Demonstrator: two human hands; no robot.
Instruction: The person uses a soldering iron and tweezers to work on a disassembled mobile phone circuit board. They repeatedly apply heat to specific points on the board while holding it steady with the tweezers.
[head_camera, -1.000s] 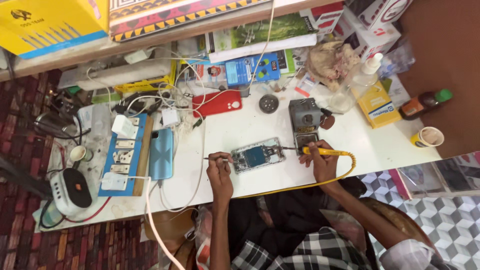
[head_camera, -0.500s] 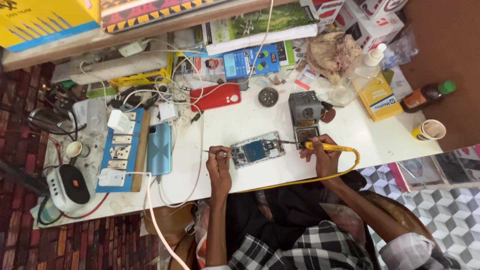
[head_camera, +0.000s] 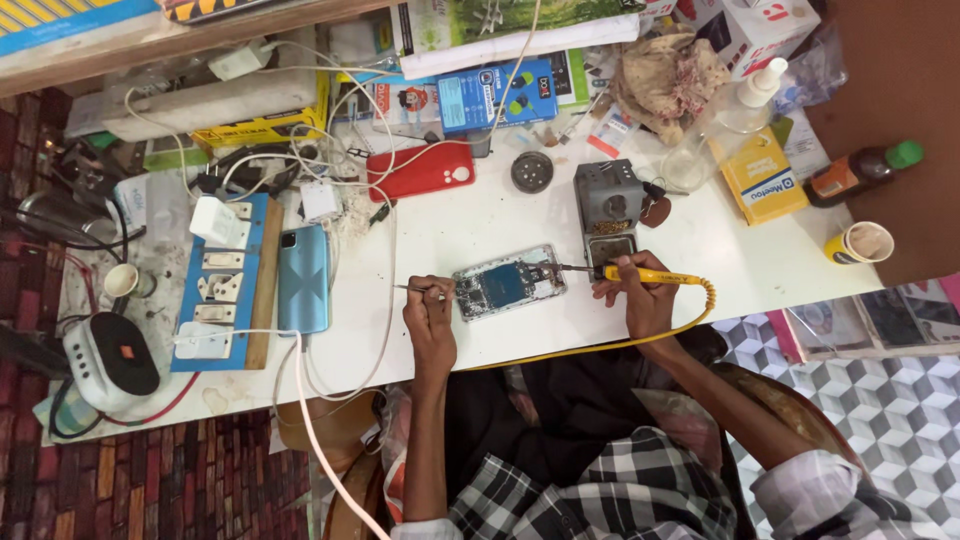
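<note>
2 hands work the opened phone (head_camera: 508, 282) (left hand (head_camera: 430, 318) pinching tweezers (head_camera: 420, 291), right hand (head_camera: 640, 298) gripping the soldering iron (head_camera: 640, 274)); a slipped tip could scorch neighbouring parts.

Glossy blue plastic phone (head_camera: 303, 277), matt white tabletop (head_camera: 480, 215), yellow plastic-handled soldering iron (head_camera: 640, 274), wooden board edge (head_camera: 264, 285).

Single head cam, worn by the person, looks steeply down from above the seated body onto the white workbench (head_camera: 480, 215). Mid range; bench spans full frame width, floor visible at L and R edges.
</note>
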